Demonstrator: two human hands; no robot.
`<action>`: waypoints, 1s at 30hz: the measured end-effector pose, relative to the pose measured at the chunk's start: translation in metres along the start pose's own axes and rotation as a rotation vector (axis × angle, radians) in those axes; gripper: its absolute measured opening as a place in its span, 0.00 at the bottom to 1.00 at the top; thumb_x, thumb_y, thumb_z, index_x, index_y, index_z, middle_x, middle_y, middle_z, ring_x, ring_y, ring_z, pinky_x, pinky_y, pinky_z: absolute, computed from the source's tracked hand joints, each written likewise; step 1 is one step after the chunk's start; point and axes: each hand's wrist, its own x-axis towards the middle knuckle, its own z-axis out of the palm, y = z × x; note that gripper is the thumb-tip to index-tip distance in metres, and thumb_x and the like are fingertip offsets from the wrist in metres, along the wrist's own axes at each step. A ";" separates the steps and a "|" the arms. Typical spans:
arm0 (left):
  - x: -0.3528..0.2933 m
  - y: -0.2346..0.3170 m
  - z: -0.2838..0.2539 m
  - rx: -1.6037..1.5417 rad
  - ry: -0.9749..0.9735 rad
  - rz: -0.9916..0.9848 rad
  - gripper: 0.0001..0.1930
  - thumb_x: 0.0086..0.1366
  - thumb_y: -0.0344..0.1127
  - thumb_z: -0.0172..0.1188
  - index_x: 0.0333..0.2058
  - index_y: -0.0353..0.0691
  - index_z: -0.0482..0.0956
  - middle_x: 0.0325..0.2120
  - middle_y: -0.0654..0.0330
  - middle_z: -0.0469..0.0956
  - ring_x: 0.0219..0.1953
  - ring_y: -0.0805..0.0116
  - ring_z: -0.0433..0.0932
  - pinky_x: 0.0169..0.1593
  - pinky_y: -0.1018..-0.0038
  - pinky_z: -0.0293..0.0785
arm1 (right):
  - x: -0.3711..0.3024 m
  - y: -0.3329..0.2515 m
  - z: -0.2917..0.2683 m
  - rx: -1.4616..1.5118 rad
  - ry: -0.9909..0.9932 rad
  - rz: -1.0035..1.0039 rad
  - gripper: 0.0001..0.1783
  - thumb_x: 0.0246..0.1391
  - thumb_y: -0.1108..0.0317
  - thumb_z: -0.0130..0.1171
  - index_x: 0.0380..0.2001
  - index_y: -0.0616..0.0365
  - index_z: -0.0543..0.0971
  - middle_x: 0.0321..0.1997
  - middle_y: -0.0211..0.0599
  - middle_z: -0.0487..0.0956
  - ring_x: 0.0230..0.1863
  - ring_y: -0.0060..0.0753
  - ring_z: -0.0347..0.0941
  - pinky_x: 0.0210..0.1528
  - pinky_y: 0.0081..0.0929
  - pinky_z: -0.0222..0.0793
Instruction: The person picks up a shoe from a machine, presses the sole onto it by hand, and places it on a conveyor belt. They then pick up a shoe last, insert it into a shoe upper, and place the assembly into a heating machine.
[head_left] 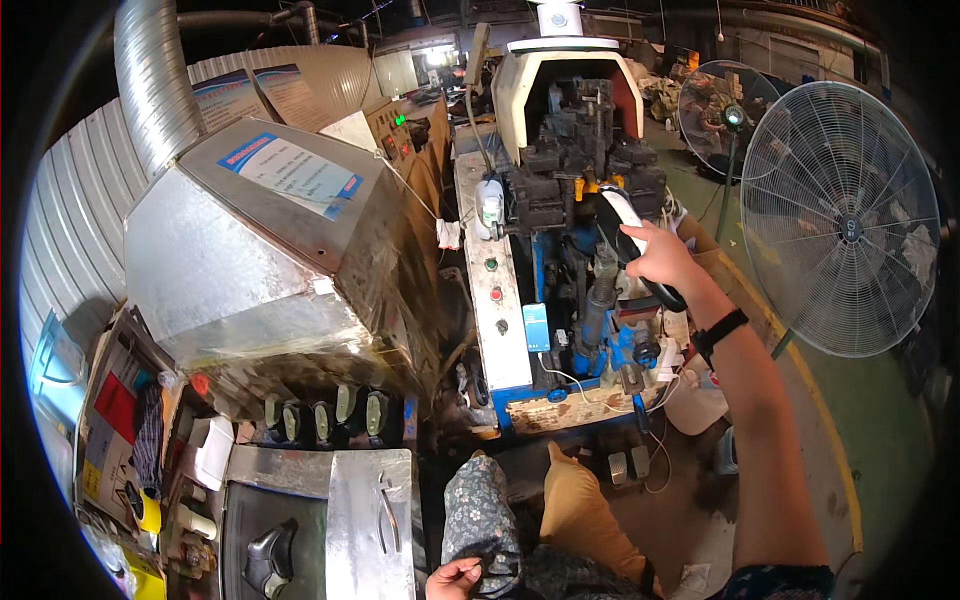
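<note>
My right hand [655,255] is wrapped round a long black shoe [624,212] with a pale underside. The shoe's far end reaches the dark clamps of a shoe-making machine [575,205], and its rounded black end sticks out below my palm. Whether the clamps touch it, I cannot tell. Low in the picture, by a grey flowered sleeve or cloth [480,515] over my lap, my left hand [455,580] has its fingers curled together. Anything between those fingertips is too small to make out.
A metal hood [265,230] with a silver duct stands at left. Several black shoes [350,405] line a shelf below it, and another black shoe [268,555] lies in a glass-topped box. A large fan [845,225] stands at right. Foot pedals [628,465] and a cable are on the floor.
</note>
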 end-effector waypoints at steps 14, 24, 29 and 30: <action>-0.017 -0.010 -0.018 -0.159 0.134 0.017 0.16 0.62 0.27 0.64 0.48 0.33 0.76 0.31 0.65 0.79 0.30 0.78 0.73 0.35 0.81 0.71 | -0.041 -0.059 0.045 -0.321 0.029 0.158 0.43 0.40 0.48 0.63 0.64 0.28 0.65 0.72 0.46 0.56 0.58 0.59 0.65 0.57 0.47 0.67; -0.024 -0.022 -0.075 -0.004 0.283 0.036 0.17 0.62 0.26 0.63 0.51 0.31 0.76 0.39 0.61 0.81 0.43 0.76 0.78 0.51 0.79 0.74 | 0.019 -0.025 0.069 -0.142 0.078 -0.017 0.37 0.41 0.51 0.65 0.60 0.32 0.73 0.59 0.42 0.72 0.55 0.47 0.73 0.57 0.38 0.68; -0.028 -0.017 -0.101 -0.168 0.365 0.069 0.17 0.60 0.21 0.62 0.49 0.30 0.76 0.39 0.54 0.82 0.43 0.70 0.80 0.52 0.74 0.77 | 0.106 0.038 0.096 -0.132 -0.046 -0.063 0.40 0.46 0.59 0.58 0.66 0.49 0.65 0.65 0.49 0.66 0.64 0.48 0.63 0.64 0.34 0.57; -0.031 -0.016 -0.112 -0.193 0.405 0.048 0.17 0.60 0.20 0.63 0.49 0.30 0.77 0.39 0.55 0.82 0.43 0.70 0.80 0.51 0.74 0.77 | 0.120 0.050 0.099 -0.072 -0.073 -0.103 0.40 0.46 0.59 0.57 0.66 0.50 0.64 0.65 0.50 0.66 0.64 0.49 0.63 0.64 0.34 0.57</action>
